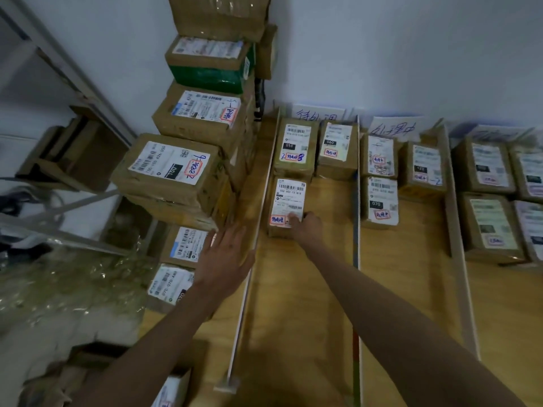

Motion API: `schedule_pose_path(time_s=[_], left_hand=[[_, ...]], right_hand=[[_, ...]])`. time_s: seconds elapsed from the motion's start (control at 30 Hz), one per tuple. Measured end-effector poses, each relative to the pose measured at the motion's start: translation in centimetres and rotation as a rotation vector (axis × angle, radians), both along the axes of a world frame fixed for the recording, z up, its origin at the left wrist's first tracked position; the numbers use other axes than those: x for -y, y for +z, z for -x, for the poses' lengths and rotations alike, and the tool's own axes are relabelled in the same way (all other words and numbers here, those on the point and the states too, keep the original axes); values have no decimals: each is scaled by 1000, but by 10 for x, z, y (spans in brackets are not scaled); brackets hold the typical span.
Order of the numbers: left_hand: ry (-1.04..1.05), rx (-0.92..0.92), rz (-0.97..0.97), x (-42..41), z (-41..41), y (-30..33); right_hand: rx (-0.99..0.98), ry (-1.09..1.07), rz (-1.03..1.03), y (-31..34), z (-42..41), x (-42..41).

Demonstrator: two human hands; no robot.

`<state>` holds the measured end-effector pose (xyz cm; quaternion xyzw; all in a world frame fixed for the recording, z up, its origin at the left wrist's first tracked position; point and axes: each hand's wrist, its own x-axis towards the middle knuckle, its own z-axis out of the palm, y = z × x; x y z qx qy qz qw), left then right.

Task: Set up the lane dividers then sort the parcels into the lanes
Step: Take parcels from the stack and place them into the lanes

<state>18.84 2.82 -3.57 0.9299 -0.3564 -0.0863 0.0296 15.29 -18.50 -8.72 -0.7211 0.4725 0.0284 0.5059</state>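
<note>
A wooden table [308,289] is split into lanes by upright strips: a left divider [252,259], a middle divider [357,201] and a right divider [457,230]. In the left lane a cardboard parcel [289,198] with a white label lies flat, and my right hand [307,226] rests on its near end, fingers on the label. Two more parcels [296,146] sit behind it. My left hand [226,254] hovers open, fingers spread, just left of the left divider, near a tall parcel stack [173,171].
The middle lane holds three parcels [380,201]; several more [489,227] fill the right lane. Handwritten paper signs [393,127] lean on the wall behind the lanes. Further parcels [183,245] lie under the stack. A metal shelf frame [73,74] stands at left.
</note>
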Motion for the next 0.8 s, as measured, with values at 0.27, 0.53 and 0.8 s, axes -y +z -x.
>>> schedule_pose_path(time_s=[0.27,0.53,0.8], left_hand=[[13,-31,-30,-11,8,-8],[-13,2,-41,-27,7,-4],[-24,3,45,-56,6,16]], right_hand=[[-23,78,63,-5,-33,11],[-11,37,71,6,-30,4],[25,134,355,50,32,-23]])
